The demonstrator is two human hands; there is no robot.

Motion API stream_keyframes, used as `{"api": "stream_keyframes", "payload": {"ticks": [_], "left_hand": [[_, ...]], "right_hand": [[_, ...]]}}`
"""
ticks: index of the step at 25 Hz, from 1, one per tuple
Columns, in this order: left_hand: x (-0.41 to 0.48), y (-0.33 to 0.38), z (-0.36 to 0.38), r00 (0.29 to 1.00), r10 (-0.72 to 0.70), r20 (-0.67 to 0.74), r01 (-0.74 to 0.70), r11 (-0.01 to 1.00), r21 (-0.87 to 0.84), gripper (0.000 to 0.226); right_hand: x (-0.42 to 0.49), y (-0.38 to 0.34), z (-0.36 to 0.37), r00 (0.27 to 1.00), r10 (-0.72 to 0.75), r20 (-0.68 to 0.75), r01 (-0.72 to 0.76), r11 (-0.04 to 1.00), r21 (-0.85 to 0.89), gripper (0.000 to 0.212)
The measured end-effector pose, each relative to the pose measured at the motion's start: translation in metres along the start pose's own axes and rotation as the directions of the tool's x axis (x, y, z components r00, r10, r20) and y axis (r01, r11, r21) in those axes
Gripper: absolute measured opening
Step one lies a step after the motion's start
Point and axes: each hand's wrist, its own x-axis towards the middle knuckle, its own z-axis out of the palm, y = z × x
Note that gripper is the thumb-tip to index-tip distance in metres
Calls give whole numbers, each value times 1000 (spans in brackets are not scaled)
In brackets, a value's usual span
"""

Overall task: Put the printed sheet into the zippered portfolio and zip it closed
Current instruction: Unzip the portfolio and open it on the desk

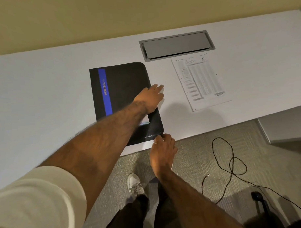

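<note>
The black zippered portfolio (122, 97), with its blue stripe, lies closed on the white desk (43, 93), its near right corner close to the desk's near edge. The printed sheet (202, 83) lies flat to its right, apart from it and just near of the grey cable hatch (176, 44); it is not yet inside.

The left hand (150, 98) rests flat on the portfolio's right edge, fingers spread and pressing down rather than gripping. The right hand (162, 146) is at the near right corner with its fingertips pinched together, apparently on the zipper pull, though the pull itself is too small to make out.

The step in hand looks like opening the zipper. The risks, as I judge them:

- The corner curve is where a slider tends to bind; pulling at the wrong angle could jam it or snag the fabric.
- If the left hand eases off, the portfolio could slide or swing toward the near edge.
- The cover swinging open might sweep the sheet, and careless insertion could crease it or catch an edge in the zipper teeth.
</note>
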Motion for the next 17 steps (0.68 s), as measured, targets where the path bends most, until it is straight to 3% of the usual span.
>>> {"api": "stream_keyframes", "payload": {"ticks": [2,5,6,9,11,14,17], "left_hand": [[-29,8,7,975,-185,-126,152,960,-234,43],[-95,35,40,794,-534,-290,303,762,-573,16],[-117,45,53,742,-621,-253,351,681,-643,15],[-153,76,84,696,-718,-35,498,517,-696,23],[-155,93,92,659,-752,36,561,459,-689,27],[-147,113,96,605,-791,91,604,381,-700,34],[-137,124,97,548,-825,140,641,307,-703,36]], "right_hand": [[7,4,-6,999,28,-15,-27,997,73,12],[36,15,-24,990,126,68,-142,924,355,16],[50,17,-29,982,136,130,-181,877,446,15],[91,14,-42,967,77,244,-201,818,538,18],[108,7,-47,944,60,325,-244,790,562,17],[117,8,-55,852,56,520,-417,673,610,12],[122,12,-61,803,28,595,-464,656,595,8]]}}
